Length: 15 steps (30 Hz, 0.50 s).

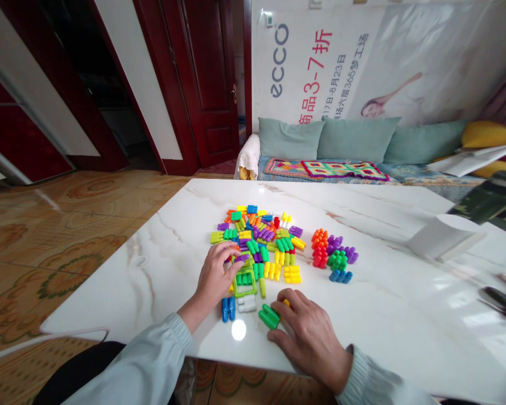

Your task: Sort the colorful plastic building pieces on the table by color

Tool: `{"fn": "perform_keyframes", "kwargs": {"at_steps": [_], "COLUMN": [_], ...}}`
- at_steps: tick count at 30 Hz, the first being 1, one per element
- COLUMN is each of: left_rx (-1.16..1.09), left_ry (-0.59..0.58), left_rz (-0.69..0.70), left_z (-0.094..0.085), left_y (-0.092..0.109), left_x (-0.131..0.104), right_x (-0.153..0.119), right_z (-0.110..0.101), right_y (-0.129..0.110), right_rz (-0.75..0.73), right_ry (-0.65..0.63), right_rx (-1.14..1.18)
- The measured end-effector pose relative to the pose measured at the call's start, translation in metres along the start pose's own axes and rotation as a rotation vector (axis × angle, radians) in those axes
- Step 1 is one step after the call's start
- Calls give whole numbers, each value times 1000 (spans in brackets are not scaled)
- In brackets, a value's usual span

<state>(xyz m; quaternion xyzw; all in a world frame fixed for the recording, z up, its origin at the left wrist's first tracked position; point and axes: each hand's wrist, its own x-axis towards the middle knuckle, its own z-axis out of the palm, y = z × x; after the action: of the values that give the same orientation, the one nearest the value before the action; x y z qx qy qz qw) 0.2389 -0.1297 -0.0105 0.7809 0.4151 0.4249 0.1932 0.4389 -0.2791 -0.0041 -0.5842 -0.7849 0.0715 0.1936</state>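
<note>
Colourful plastic blocks lie in a loose pile [265, 233] on the white marbled table [152, 281]. My left hand [216, 271] is at the pile's near left side, its thumb and fingers closed on a purple block [242, 258] above a light green frame piece [245, 291]. My right hand [310, 332] rests near the front edge, fingers curved and apart, beside a green block [269, 316]; a bit of yellow shows under its fingers. Between the hands are a white block [247, 304] and a blue block [228, 309]. Orange, red, purple, green and blue blocks form a separate group [335, 251] to the right.
A white box-like object [444, 237] lies on the right of the table, with a dark item [504, 304] nearer the right edge. A cable [46, 339] crosses the left corner. Behind the table is a sofa with green cushions [356, 139].
</note>
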Motion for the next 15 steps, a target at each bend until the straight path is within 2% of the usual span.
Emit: {"fn": "perform_keyframes", "kwargs": {"at_steps": [3, 7, 9, 12, 14, 15], "left_rx": [-162, -379, -445, -502, -487, -444], "left_ry": [-66, -290, -419, -568, -592, -564], "left_rz": [-106, -268, -266, -228, -206, -174], "left_z": [-1, 3, 5, 8, 8, 7], "left_y": [13, 35, 46, 58, 59, 56], "left_x": [-6, -20, -29, -41, -44, -44], "right_x": [-1, -2, -2, -1, 0, 1], "right_z": [2, 6, 8, 8, 7, 6], "right_y": [2, 3, 2, -1, 0, 2], "right_rz": [-11, -16, -4, -55, -101, -103], "right_ry": [46, 168, 235, 260, 241, 239], "right_rx": [10, 122, 236, 379, 417, 414]}}
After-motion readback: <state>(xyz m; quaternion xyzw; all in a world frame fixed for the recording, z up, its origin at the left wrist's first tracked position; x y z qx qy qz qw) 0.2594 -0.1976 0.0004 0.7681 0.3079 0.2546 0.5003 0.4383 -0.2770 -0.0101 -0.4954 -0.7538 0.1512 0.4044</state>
